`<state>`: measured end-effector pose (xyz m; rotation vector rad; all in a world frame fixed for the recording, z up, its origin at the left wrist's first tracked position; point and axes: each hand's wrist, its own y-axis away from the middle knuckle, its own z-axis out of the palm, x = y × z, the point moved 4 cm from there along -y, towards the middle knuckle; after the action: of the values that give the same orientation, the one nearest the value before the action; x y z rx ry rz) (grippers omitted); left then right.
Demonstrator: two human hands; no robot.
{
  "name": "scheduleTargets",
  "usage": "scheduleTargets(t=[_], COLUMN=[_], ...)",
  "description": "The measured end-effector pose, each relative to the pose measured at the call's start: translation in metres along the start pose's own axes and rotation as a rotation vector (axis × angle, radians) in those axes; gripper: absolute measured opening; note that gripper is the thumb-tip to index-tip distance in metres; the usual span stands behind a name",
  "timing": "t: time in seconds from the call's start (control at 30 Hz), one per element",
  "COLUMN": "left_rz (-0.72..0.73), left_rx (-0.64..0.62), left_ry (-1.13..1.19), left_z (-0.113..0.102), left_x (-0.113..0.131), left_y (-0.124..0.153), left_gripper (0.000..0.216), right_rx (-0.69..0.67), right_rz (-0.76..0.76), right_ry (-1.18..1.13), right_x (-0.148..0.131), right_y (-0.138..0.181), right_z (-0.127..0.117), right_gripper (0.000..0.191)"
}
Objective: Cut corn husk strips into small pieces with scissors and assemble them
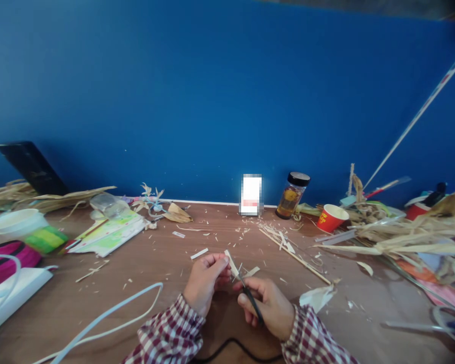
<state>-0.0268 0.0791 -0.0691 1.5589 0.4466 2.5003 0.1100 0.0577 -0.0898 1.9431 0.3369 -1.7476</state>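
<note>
Plain blue wall [197, 101] behind a brown table [167, 273]
The wall rises beyond the left hand [209, 278], paler well off to that side, with a grey band [364, 7] high above and rightward of the right hand [275, 306]. A thin white strip [208, 203] lines the wall's foot; soft light lies across the table.

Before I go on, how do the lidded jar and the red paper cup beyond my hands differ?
The jar is taller; the red paper cup is shorter. The jar is capped by a dark lid, while the cup is open. The jar is see-through, showing amber contents; the cup is opaque. Both stand on the brown table near the blue wall.
</note>
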Motion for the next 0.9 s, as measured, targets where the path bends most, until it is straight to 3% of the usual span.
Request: scheduleTargets(t=[0.5, 0.7, 0.8, 0.9], left_rz=[-0.006, 0.008, 0.105, 0.339], left_rx=[0.006, -0.004, 0.058, 0.14], left_ry=[0.004, -0.029, -0.189, -0.557], left_z=[0.0, -0.005, -0.024, -0.047], left_x=[-0.002, 0.004, 0.021, 0.044], left_y=[-0.001, -0.003, -0.011, -0.019], left_gripper=[0.026, 0.026, 0.026, 0.022], right_rx=[0.012, 0.048, 0.101, 0.134], right_rz=[-0.021, -0.024, -0.069, -0.09], right_ry=[0.024, -0.009, -0.02, -0.03], right_x=[-0.001, 0.0, -0.002, -0.004], right_y=[0.001, -0.004, -0.004, -0.003], right_z=[0.001, -0.005, -0.01, -0.012], right_gripper=[0.027, 0.033, 0.035, 0.035])
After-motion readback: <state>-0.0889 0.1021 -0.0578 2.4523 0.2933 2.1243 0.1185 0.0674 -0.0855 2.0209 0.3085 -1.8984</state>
